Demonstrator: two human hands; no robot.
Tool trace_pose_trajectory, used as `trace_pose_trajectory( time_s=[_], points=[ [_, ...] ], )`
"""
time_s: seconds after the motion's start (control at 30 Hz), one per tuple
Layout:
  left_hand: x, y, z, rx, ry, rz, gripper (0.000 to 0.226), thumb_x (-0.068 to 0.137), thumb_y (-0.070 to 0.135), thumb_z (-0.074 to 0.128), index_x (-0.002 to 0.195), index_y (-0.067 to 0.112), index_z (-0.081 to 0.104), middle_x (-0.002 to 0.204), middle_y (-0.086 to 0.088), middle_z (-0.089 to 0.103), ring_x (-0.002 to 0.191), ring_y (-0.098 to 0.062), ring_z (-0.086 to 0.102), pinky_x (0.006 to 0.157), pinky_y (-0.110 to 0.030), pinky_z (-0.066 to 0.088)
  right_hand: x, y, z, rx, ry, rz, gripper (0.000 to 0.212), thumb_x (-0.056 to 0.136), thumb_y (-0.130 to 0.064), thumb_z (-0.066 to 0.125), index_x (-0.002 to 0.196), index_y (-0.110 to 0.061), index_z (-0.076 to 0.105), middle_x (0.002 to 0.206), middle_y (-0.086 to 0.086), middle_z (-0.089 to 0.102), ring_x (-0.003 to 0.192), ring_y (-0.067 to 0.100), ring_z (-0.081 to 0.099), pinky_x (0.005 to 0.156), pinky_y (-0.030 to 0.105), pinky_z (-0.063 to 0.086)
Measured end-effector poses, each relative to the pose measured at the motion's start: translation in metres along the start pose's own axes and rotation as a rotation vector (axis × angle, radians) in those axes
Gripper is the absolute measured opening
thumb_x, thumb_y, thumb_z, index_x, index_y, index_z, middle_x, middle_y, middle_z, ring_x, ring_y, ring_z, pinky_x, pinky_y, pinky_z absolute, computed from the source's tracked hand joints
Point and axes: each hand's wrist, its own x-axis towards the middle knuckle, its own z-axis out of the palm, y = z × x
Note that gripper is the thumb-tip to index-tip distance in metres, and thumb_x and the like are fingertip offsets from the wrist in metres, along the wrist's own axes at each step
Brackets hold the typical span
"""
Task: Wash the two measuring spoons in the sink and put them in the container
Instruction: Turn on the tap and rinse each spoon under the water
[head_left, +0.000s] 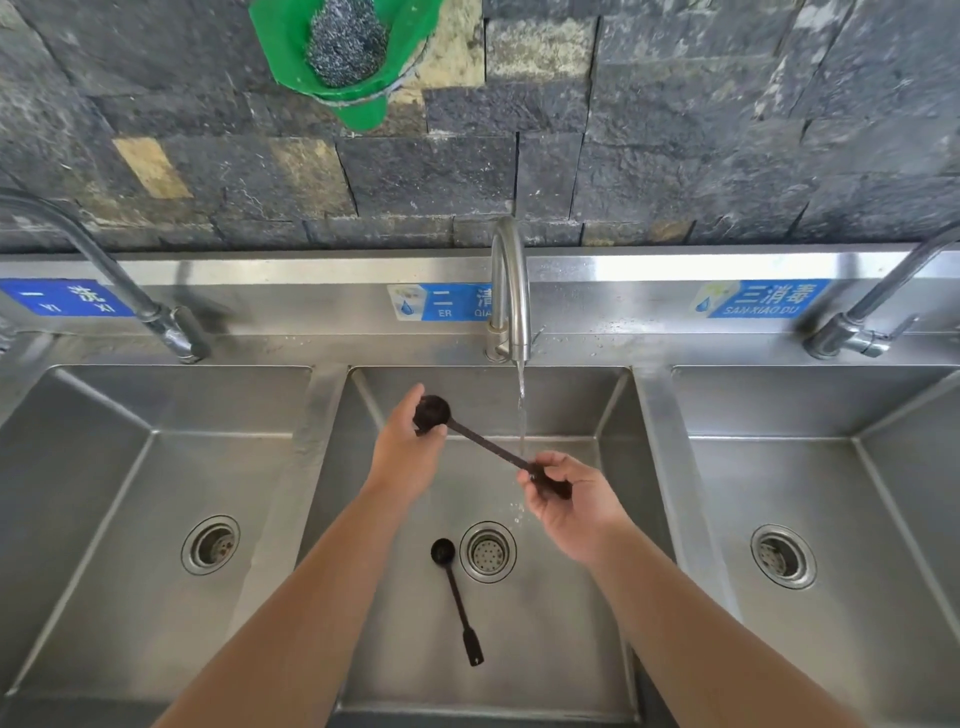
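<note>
Dark long-handled measuring spoon, round bowl, wet under tap stream

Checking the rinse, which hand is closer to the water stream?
Right. The right hand holds the spoon's handle end just at the water stream; the left hand grips the bowl end, well off to the stream's left.

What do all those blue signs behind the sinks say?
Left sign: Chinese characters and small Latin letters, seemingly mirrored, not readable.
Middle sign: "二", "ER", then "QIA", the rest hidden behind the faucet.
Right sign: "三消毒", "SAN XIAO DU".
</note>
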Motion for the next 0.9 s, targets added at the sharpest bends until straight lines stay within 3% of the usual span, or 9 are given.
trace_pose_trajectory(
  time_s=[0.07,0.17,0.27,0.33,0.37,0.5,0.6,0.73,0.9],
  points=[
    [-0.001,0.001,0.015,-0.029,-0.029,-0.015,0.061,0.087,0.022,0.061,0.141,0.039,0.04,0.126,0.003,0.059,0.086,-0.003,0.06,0.057,-0.005,0.04,-0.011,-0.006,-0.014,0.02,0.016,-0.021,0.022,0.091,0.007,0.034,0.09,0.0,0.055,0.087,0.025,0.061,0.065,0.029,0.066,0.056,0.027,0.059],
    [-0.004,0.004,0.041,-0.067,-0.069,-0.018,0.06,0.086,0.017,0.063,0.14,0.035,0.044,0.113,0.0,0.063,0.069,-0.001,0.058,0.048,-0.004,0.04,-0.025,-0.016,-0.031,0.066,0.065,-0.08,0.021,0.091,0.007,0.037,0.091,0.001,0.057,0.084,0.026,0.067,0.065,0.029,0.07,0.056,0.028,0.06],
    [-0.009,0.005,0.061,-0.129,-0.136,-0.022,0.059,0.086,0.014,0.063,0.139,0.033,0.045,0.116,-0.005,0.063,0.076,-0.014,0.062,0.067,-0.02,0.054,-0.038,-0.024,-0.045,0.085,0.092,-0.107,0.017,0.093,0.003,0.044,0.091,0.003,0.06,0.076,0.022,0.071,0.064,0.027,0.072,0.053,0.027,0.059],
    [-0.012,0.005,0.071,-0.192,-0.162,-0.052,0.057,0.086,0.01,0.062,0.138,0.03,0.047,0.12,-0.012,0.062,0.086,-0.021,0.06,0.084,-0.039,0.053,-0.045,-0.027,-0.052,0.048,0.116,-0.106,0.015,0.096,-0.003,0.049,0.091,0.001,0.062,0.071,0.019,0.07,0.058,0.023,0.07,0.05,0.025,0.058],
    [-0.013,0.003,0.076,-0.225,-0.171,-0.066,0.057,0.086,0.007,0.062,0.137,0.027,0.048,0.119,-0.015,0.062,0.085,-0.022,0.058,0.084,-0.041,0.052,-0.047,-0.028,-0.055,0.028,0.132,-0.118,0.016,0.097,-0.006,0.05,0.09,0.001,0.063,0.068,0.017,0.069,0.055,0.021,0.068,0.049,0.024,0.057],
    [-0.018,0.002,0.087,-0.445,-0.286,-0.178,0.041,0.09,0.0,0.057,0.124,0.021,0.056,0.101,-0.013,0.063,0.075,-0.021,0.061,0.064,-0.032,0.045,-0.053,-0.03,-0.064,-0.043,0.163,-0.25,0.026,0.098,-0.01,0.051,0.083,0.005,0.067,0.07,0.016,0.067,0.057,0.018,0.065,0.054,0.024,0.058],
    [-0.018,0.003,0.094,-0.661,-0.369,-0.339,0.012,0.096,0.009,0.052,0.1,0.02,0.056,0.092,-0.008,0.06,0.082,-0.023,0.063,0.069,-0.031,0.048,-0.058,-0.027,-0.071,-0.393,0.17,-0.419,0.02,0.096,0.003,0.048,0.09,-0.002,0.067,0.084,0.014,0.065,0.071,0.017,0.064,0.067,0.023,0.054],
    [-0.017,0.003,0.099,-0.8,-0.404,-0.419,0.011,0.098,0.005,0.046,0.099,0.013,0.054,0.097,-0.015,0.058,0.096,-0.03,0.064,0.076,-0.034,0.05,-0.062,-0.021,-0.083,-0.8,0.251,-0.572,0.033,0.087,0.008,0.056,0.096,-0.022,0.067,0.099,0.002,0.071,0.089,0.019,0.067,0.079,0.028,0.051],
    [-0.014,0.003,0.091,-0.923,-0.394,-0.477,0.015,0.095,-0.003,0.048,0.104,0.006,0.055,0.099,-0.018,0.063,0.093,-0.027,0.065,0.081,-0.034,0.052,-0.052,-0.016,-0.092,-0.657,0.332,-0.567,0.031,0.082,0.003,0.067,0.097,-0.023,0.065,0.094,0.002,0.071,0.088,0.022,0.067,0.076,0.031,0.049]
  ],
)
